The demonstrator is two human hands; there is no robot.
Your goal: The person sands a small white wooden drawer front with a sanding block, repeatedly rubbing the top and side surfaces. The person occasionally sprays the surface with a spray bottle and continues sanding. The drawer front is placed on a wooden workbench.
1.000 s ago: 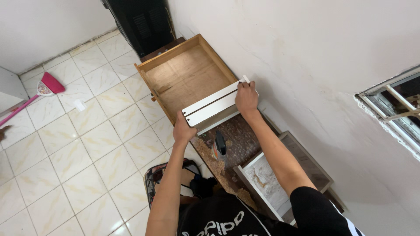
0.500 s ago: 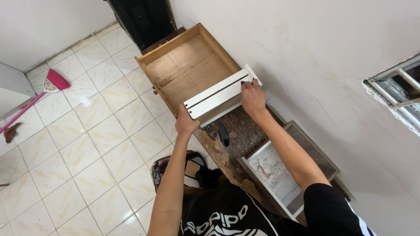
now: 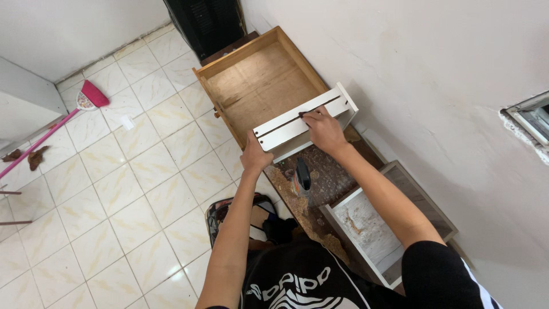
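A white drawer panel [image 3: 286, 127] with a dark groove along its length rests on edge at the open end of a wooden drawer box [image 3: 260, 80]. My left hand [image 3: 255, 154] grips the panel's near left end. On the panel's top face, close to its middle, my right hand [image 3: 322, 129] presses with fingers closed on it. The drawer box lies on the floor against the wall, its brown bottom board showing.
A worn brown board [image 3: 320, 177] lies below the panel with a dark-handled tool [image 3: 302, 176] on it. A white drawer [image 3: 372, 229] sits to the right. A pink broom [image 3: 63, 117] lies on the tiled floor at left. A black cabinet [image 3: 206, 20] stands at the back.
My right hand has slid from the panel's far right end toward its middle. The panel stays on the drawer box, and my left hand keeps its hold.
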